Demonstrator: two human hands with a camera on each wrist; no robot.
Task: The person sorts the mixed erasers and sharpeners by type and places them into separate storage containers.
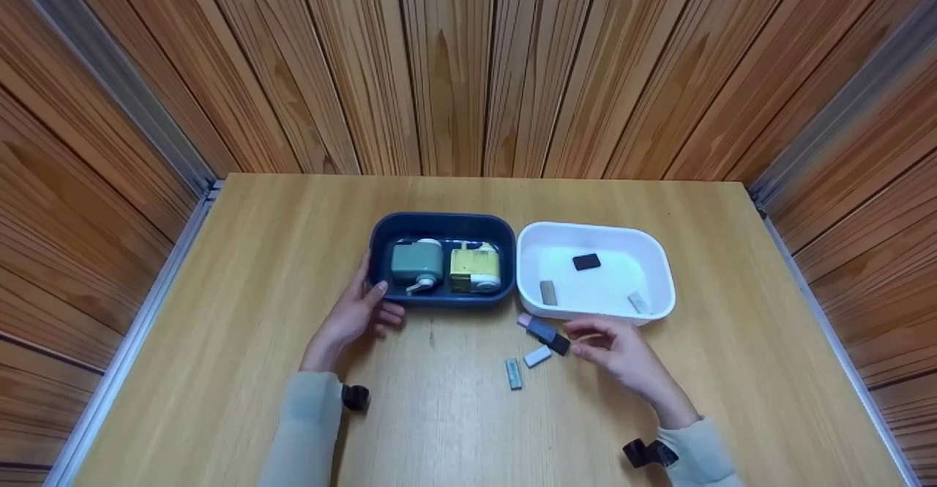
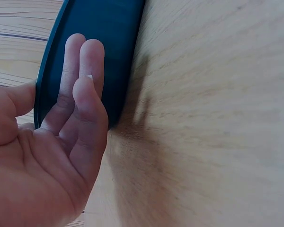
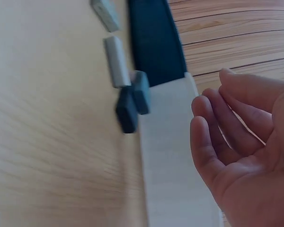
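Blue block [image 1: 540, 329] and black block [image 1: 561, 345] lie on the table [image 1: 432, 414] just in front of the white bin [image 1: 594, 298], and they seem to touch. Their long line slants: the pink end of the blue block points far and left, and the black block sits at the near, right end, by the right hand [image 1: 618, 351]. So the right hand is much nearer than the left hand [image 1: 355, 318]. Its fingers are softly bent, with room between the thumb and the rest, and hold nothing. The black block is just left of those fingertips, and the blue block is past it. The right wrist view shows a gap between fingers and blocks. Near the blocks, on the side away from the bin, are a white block [image 1: 537, 357] and a green block [image 1: 514, 374]. The left hand rests at the near left corner of the navy bin [image 1: 443, 300]; its thumb is at the rim, its other fingers lie loose by the outer wall.
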